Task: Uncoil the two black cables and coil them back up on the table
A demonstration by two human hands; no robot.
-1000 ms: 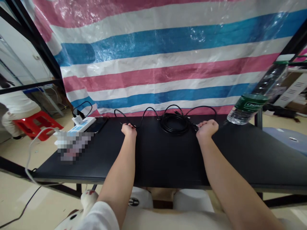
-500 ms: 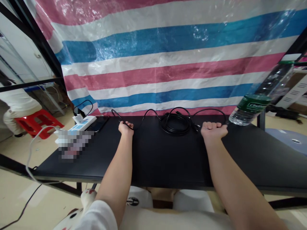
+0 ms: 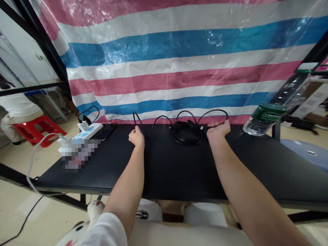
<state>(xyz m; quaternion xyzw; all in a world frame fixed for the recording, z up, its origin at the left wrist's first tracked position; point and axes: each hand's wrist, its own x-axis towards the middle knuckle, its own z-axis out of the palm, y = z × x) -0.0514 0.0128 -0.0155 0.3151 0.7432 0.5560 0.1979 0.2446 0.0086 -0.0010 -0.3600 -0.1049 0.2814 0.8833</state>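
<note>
A black cable [image 3: 188, 139] lies coiled at the back of the black table [image 3: 179, 171], with loose lengths arching out to both sides. On the left, my left hand [image 3: 137, 137] is closed around one length, which loops up above the fingers. To the right of the coil, my right hand [image 3: 218, 131] grips the other length, its thumb side pressed on the cable where it bends down. The palm side of the right hand and the cable ends inside both hands are hidden.
A tilted water bottle [image 3: 266, 114] stands right of my right hand. At the left are a white power strip [image 3: 89, 131], a dark phone [image 3: 109, 132] and a pixelated item. A striped plastic sheet [image 3: 166, 78] hangs behind. A person sits on a red stool [image 3: 39, 128].
My right hand has moved left and slightly up, closer to the coil, drawing its cable loop along. My left hand has shifted a little right, and its loop has moved right too.
</note>
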